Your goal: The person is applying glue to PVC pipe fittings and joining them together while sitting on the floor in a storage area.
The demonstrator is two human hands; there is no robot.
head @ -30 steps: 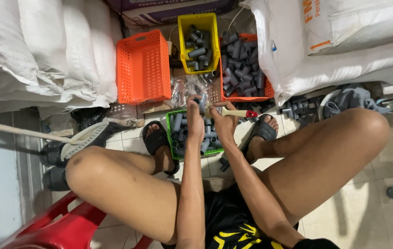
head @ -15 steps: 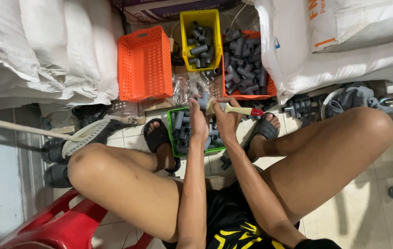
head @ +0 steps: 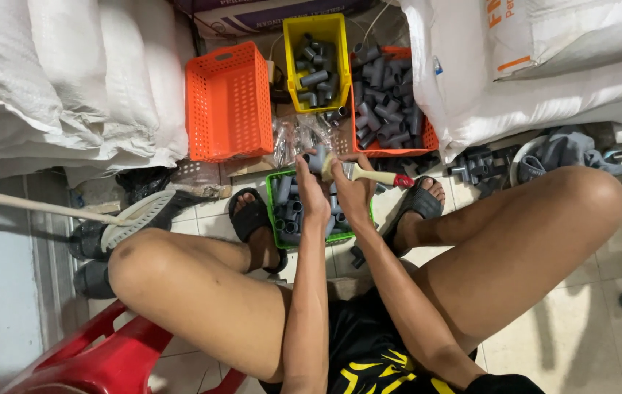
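Head view: grey pipe fitting (head: 316, 158) is clamped in left hand (head: 311, 191), brush (head: 358, 172) gripped by right hand (head: 353, 193), handle run toward 3 o'clock, bristles touching fitting.

Pale tiled floor (head: 588, 328). Far side: empty orange basket (head: 229, 102) left, yellow basket (head: 317, 62) and orange basket (head: 391, 109) of grey pipe fittings right. Green basket (head: 281, 215) of fittings sits nearer; red stool (head: 99, 357) near left; loose fittings (head: 475, 164) far right.
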